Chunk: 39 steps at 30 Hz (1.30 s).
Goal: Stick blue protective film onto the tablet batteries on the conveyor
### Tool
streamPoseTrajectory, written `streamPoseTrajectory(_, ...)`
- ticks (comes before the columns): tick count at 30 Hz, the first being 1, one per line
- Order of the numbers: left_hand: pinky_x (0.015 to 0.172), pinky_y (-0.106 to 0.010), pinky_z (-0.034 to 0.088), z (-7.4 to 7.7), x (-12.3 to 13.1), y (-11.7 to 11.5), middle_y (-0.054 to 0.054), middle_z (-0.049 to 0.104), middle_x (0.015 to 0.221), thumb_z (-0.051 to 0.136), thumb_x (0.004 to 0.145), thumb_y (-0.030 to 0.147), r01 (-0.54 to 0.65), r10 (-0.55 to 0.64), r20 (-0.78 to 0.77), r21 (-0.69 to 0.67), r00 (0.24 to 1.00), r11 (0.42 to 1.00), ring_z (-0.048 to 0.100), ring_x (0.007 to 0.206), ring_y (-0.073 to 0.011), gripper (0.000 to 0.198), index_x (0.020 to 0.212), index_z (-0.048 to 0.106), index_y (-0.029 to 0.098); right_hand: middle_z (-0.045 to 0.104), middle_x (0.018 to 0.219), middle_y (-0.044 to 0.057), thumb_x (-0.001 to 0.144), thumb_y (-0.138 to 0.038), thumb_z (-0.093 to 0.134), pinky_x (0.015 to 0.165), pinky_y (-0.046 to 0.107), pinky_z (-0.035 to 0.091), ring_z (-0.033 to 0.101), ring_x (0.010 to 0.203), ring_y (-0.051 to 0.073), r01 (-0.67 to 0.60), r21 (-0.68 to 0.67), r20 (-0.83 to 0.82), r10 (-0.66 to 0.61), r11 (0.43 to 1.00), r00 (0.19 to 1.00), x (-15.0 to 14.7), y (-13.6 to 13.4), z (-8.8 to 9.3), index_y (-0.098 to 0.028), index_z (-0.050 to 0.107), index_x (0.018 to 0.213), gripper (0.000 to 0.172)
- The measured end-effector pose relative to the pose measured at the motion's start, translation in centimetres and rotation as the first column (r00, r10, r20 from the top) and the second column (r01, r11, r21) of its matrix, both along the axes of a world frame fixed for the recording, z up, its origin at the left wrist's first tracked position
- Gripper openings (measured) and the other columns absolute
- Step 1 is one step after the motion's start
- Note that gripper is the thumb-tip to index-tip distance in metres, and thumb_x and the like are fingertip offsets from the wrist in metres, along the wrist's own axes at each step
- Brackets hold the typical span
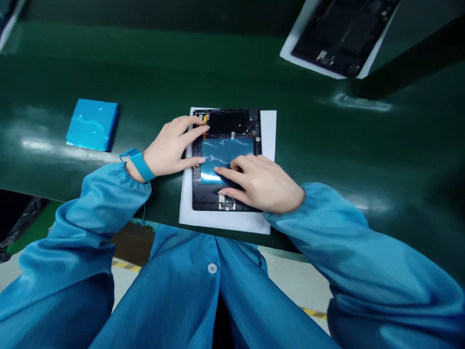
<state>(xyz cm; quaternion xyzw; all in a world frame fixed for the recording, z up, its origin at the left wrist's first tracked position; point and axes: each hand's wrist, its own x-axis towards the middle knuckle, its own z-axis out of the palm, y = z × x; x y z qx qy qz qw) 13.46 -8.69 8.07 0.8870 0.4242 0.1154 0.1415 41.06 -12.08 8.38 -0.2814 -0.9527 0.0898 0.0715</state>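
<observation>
Nearest us, our right hand (263,186) lies flat, fingers pressing the blue battery (225,150) inside the open tablet (232,121). Our left hand (172,148), fingers spread, rests on the tablet's left edge. A white sheet (267,131) lies beneath, on the green worktop (327,145). Farther left lies a blue pack (92,123); far right, another opened tablet (341,34).

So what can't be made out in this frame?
- Head view: the lower part of the blue-wrapped pack in the open tablet is hidden under the right hand.
- The tablet's left edge lies under fingers of the left hand.
- The second tablet is cut off by the top edge.
- The board parts are too small and blurred to identify.
</observation>
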Motion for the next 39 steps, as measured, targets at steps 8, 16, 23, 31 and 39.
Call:
streamPoseTrajectory(8, 0.122, -0.067, 0.022, -1.5, -1.9, -0.1, -0.024, 0.033, 0.162, 0.057, 0.075, 0.089, 0.019, -0.017, 0.015, -0.140, 1.000, 0.990, 0.028, 0.152, -0.0439, 0.110, 0.156, 0.037, 0.018, 0.063, 0.115, 0.018, 0.100, -0.067, 0.033, 0.075, 0.036, 0.035, 0.054, 0.089, 0.027, 0.094, 0.075, 0.142, -0.104, 0.993, 0.984, -2.6, 4.2, -0.5, -0.019, 0.052, 0.151, 0.072)
streamPoseTrajectory(16, 0.123, -0.066, 0.021, -1.6, -1.7, -0.4, -0.024, 0.034, 0.162, 0.058, 0.076, 0.087, 0.015, -0.013, 0.017, -0.125, 1.000, 0.992, 0.029, 0.152, -0.0433, 0.109, 0.157, 0.036, 0.018, 0.065, 0.104, 0.014, 0.102, -0.063, 0.033, 0.071, 0.036, 0.032, 0.052, 0.086, 0.026, -0.031, 0.096, 0.136, 0.018, 0.995, 0.990, -1.8, 0.8, -0.2, -0.018, 0.060, 0.143, 0.067)
streamPoseTrajectory(23, 0.123, -0.067, 0.020, -1.4, -1.6, -0.4, -0.024, 0.033, 0.162, 0.059, 0.076, 0.087, 0.008, -0.008, 0.003, -0.127, 1.000, 0.992, 0.028, 0.153, -0.0435, 0.110, 0.157, 0.036, 0.017, 0.065, 0.105, 0.018, 0.101, -0.063, 0.036, 0.072, 0.038, 0.033, 0.052, 0.088, 0.028, 0.143, 0.143, 0.127, -0.162, 0.979, 0.979, -1.3, 0.7, -0.4, -0.007, 0.057, 0.144, 0.073)
streamPoseTrajectory(31, 0.123, -0.066, 0.021, -1.3, -1.8, -0.2, -0.023, 0.031, 0.164, 0.058, 0.076, 0.087, 0.007, -0.011, -0.034, -0.124, 0.999, 0.992, 0.027, 0.153, -0.0426, 0.110, 0.158, 0.034, 0.017, 0.065, 0.097, 0.012, 0.101, -0.063, 0.037, 0.072, 0.036, 0.035, 0.050, 0.083, 0.023, -0.049, 0.083, 0.001, 0.050, 0.995, 0.999, 0.4, -1.6, -0.4, -0.013, 0.066, 0.134, 0.066)
streamPoseTrajectory(39, 0.119, -0.063, 0.032, -0.6, -1.9, 0.2, -0.023, 0.035, 0.160, 0.063, 0.078, 0.082, 0.037, -0.050, -0.103, -0.119, 0.993, 0.992, 0.036, 0.148, -0.0436, 0.107, 0.156, 0.036, 0.014, 0.063, 0.104, 0.017, 0.100, -0.066, 0.032, 0.071, 0.037, 0.038, 0.053, 0.085, 0.027, 0.249, 0.138, 0.089, -0.263, 0.959, 0.961, 3.6, 2.9, -1.7, -0.013, 0.061, 0.143, 0.074)
